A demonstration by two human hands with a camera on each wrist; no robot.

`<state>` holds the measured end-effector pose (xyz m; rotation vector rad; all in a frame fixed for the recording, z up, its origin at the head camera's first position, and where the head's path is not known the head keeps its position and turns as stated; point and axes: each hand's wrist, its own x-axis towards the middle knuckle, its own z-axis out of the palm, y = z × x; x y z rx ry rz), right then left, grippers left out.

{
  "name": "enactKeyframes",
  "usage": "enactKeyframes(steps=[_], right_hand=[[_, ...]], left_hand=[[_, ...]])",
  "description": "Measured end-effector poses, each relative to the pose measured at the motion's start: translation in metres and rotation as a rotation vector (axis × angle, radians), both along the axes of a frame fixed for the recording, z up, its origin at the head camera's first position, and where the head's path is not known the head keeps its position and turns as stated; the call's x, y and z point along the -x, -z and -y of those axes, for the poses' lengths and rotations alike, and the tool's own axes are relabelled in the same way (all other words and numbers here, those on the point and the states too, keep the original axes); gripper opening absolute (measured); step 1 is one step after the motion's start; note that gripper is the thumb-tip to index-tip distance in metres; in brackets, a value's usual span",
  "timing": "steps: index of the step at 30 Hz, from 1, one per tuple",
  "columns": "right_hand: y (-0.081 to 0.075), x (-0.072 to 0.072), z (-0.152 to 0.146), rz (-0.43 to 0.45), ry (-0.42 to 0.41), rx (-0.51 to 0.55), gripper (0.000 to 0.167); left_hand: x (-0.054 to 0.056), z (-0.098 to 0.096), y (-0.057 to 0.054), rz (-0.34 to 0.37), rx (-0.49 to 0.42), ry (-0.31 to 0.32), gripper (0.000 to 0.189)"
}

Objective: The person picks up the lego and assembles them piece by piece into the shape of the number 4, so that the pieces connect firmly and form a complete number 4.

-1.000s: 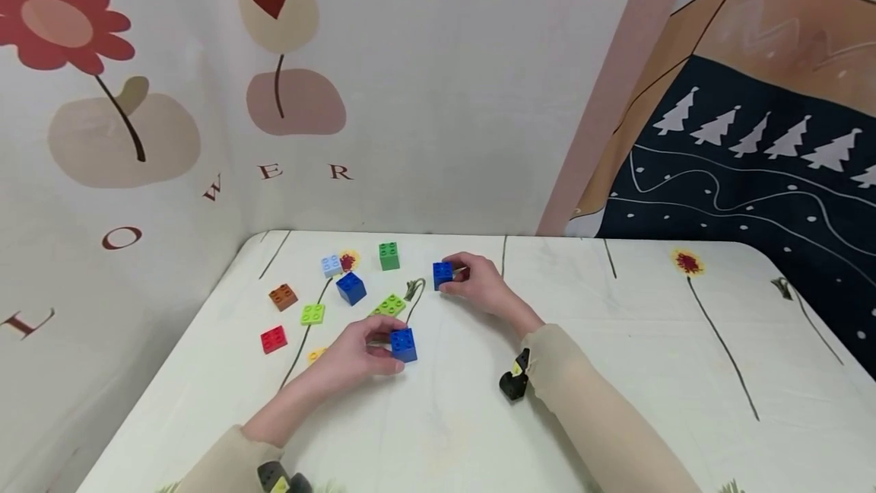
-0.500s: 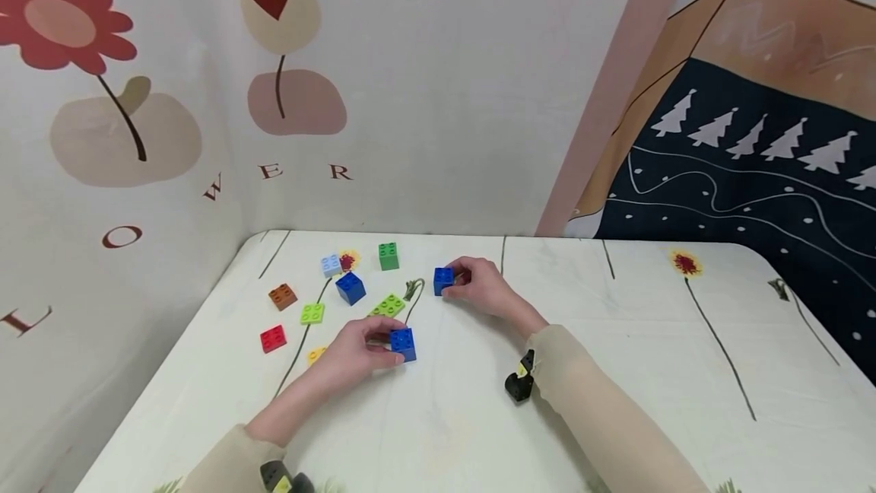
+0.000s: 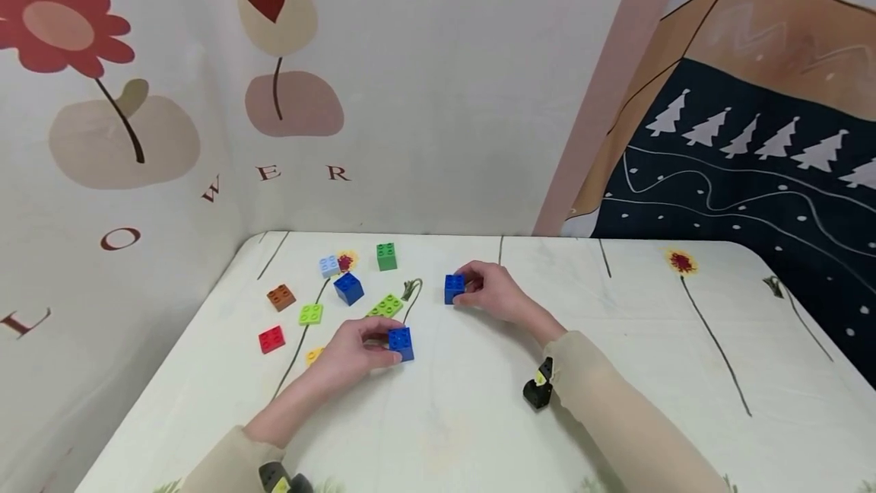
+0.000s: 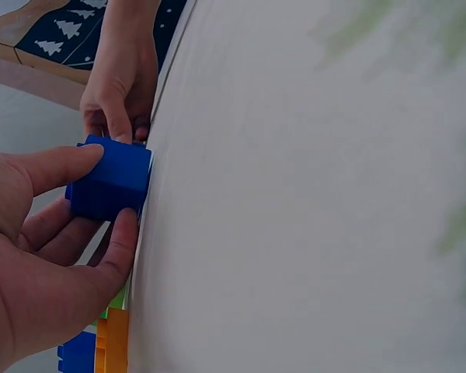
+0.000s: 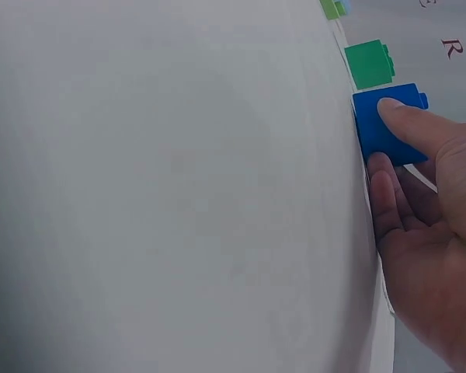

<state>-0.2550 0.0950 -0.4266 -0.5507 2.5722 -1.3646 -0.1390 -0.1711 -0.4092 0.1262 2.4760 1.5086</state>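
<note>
My left hand (image 3: 356,352) pinches a blue toy brick (image 3: 401,344) between thumb and fingers, its studs facing up. In the left wrist view the thumb lies on one side of this blue brick (image 4: 113,179) and fingertips on the other. Farther back and to the right, my right hand (image 3: 496,291) grips a second blue brick (image 3: 454,289) by its sides. The right wrist view shows the thumb on the near face of that blue brick (image 5: 388,128). A gap of bare tablecloth separates the two held bricks.
Left of my hands lie a third blue brick (image 3: 349,289), a green brick (image 3: 386,256), a light blue one (image 3: 329,266), a brown one (image 3: 280,297), a red one (image 3: 271,339), two lime ones (image 3: 311,314) and a yellow one (image 3: 314,355) partly behind my left hand. A white flowered cloth covers the table (image 3: 616,371).
My right hand has shifted a little to the right and nearer, carrying its blue brick along. The left hand and its brick have stayed nearly in place.
</note>
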Motion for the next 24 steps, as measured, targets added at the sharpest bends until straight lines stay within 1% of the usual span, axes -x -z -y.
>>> enactKeyframes(steps=[7,10,15,19,24], right_hand=[[0.000,-0.011,-0.017,0.031,0.011,0.016,0.043],[-0.001,-0.016,-0.023,0.030,-0.003,0.018,0.041],[-0.002,-0.026,-0.030,0.037,-0.034,0.025,0.040],[-0.003,-0.033,-0.034,0.039,-0.052,0.023,0.039],[-0.002,-0.042,-0.045,0.040,-0.057,-0.011,0.037]], left_hand=[[0.007,-0.003,-0.001,-0.005,0.002,0.020,0.036],[0.013,-0.005,-0.004,-0.009,0.010,0.031,0.037],[0.022,-0.007,-0.014,-0.019,0.013,0.056,0.038],[0.028,-0.010,-0.019,-0.023,-0.010,0.070,0.039],[0.036,-0.018,-0.019,-0.025,-0.024,0.079,0.039]])
